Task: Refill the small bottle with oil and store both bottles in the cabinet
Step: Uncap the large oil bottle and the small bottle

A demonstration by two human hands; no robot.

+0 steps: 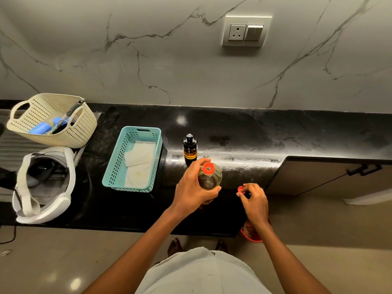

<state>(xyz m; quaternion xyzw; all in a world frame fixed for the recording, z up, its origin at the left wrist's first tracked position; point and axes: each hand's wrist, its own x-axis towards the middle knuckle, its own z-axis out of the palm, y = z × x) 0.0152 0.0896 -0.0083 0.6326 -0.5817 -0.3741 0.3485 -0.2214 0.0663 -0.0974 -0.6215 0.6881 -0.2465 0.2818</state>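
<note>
Black polished stone counter (275,132) under marbled wall. Left hand (192,188) wraps the large clear plastic oil bottle (210,177), uncapped w/ red neck, upright near front edge. Right hand (254,200) pinches its small red cap (240,189) just beside. Small dark glass bottle w/ black top (189,148) stands behind, btwn large bottle and teal plastic basket (118,162).

The large oil bottle (210,179) stood upright at centre frame on the black counter, clear, filled with pale yellow oil, its red neck ring open and uncapped. Its small red cap (240,189) sat just to the right. Just above it, the small dark bottle (189,148), black-topped, held a low band of amber oil.
</note>
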